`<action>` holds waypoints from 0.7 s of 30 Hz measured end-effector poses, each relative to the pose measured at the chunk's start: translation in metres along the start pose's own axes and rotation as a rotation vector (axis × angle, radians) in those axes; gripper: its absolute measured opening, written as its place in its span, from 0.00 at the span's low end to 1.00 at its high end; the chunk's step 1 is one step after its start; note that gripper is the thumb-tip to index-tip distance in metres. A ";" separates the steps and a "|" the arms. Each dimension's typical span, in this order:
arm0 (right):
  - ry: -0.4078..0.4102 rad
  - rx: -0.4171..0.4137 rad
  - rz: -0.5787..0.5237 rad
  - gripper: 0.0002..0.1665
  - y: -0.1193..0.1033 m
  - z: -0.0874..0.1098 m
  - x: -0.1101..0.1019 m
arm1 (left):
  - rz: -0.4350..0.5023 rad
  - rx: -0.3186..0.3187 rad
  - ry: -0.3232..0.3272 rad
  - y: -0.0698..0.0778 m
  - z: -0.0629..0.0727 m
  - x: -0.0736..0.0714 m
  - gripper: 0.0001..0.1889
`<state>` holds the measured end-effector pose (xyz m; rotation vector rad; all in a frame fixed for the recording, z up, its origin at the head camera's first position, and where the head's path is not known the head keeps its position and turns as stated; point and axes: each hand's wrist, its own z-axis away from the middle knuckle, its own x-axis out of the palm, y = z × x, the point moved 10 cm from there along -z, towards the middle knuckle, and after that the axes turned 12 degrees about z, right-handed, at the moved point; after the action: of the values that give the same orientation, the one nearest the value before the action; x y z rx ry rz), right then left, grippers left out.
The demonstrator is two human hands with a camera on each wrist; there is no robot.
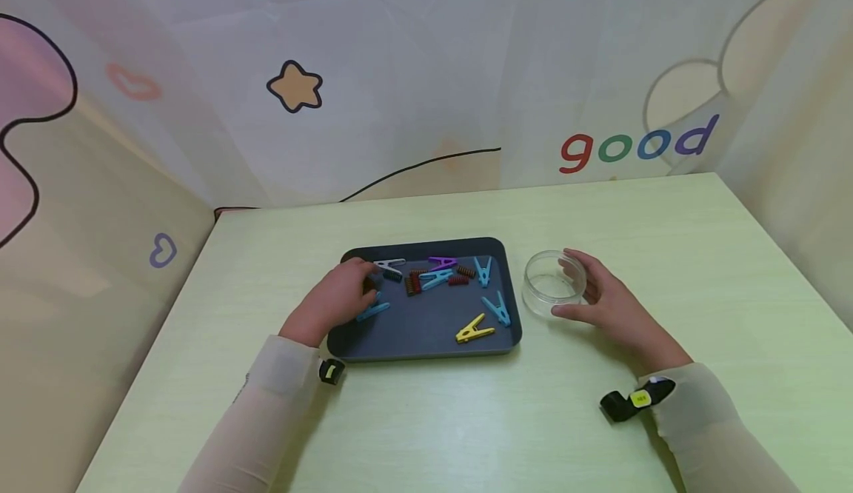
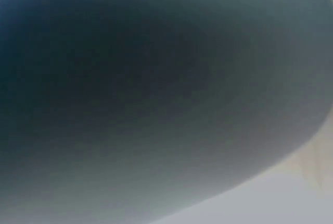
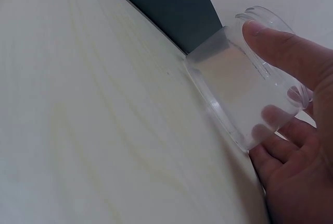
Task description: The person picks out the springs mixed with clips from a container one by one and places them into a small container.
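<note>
On the table, my right hand (image 1: pixel 603 297) grips a clear round plastic jar (image 1: pixel 543 304), thumb on one side and fingers around the other. The right wrist view shows the same see-through jar (image 3: pixel 229 83) with its ridged rim under the thumb. My left hand (image 1: pixel 336 297) reaches over the left side of a dark grey tray (image 1: pixel 413 330), its thumb and forefinger apart. Near its thumb lies a light blue clothespin (image 1: pixel 375 309), partly covered, and by its fingertips a whitish clothespin (image 1: pixel 389 263). The left wrist view is a dark blur.
The tray also holds a purple clothespin (image 1: pixel 442 263), a yellow clothespin (image 1: pixel 474 329), several more blue clothespins (image 1: pixel 497 309) and small ribbed pieces (image 1: pixel 413 284) in dark red, brown and green. A printed curtain (image 1: pixel 413 86) stands behind the table (image 1: pixel 466 426).
</note>
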<state>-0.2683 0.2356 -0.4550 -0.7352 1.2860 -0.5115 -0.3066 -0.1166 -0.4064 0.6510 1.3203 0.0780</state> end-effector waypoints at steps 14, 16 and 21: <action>-0.005 0.010 -0.020 0.61 -0.001 0.002 -0.001 | -0.124 0.041 0.017 0.004 -0.007 0.007 0.10; -0.005 0.007 -0.021 0.61 -0.001 0.001 -0.001 | -0.132 0.034 0.010 0.005 -0.007 0.008 0.10; -0.006 0.004 -0.023 0.61 0.000 0.001 0.000 | -0.151 0.011 0.003 0.005 -0.009 0.010 0.12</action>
<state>-0.2675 0.2355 -0.4547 -0.7485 1.2722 -0.5300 -0.3101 -0.1046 -0.4136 0.5587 1.3692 -0.0505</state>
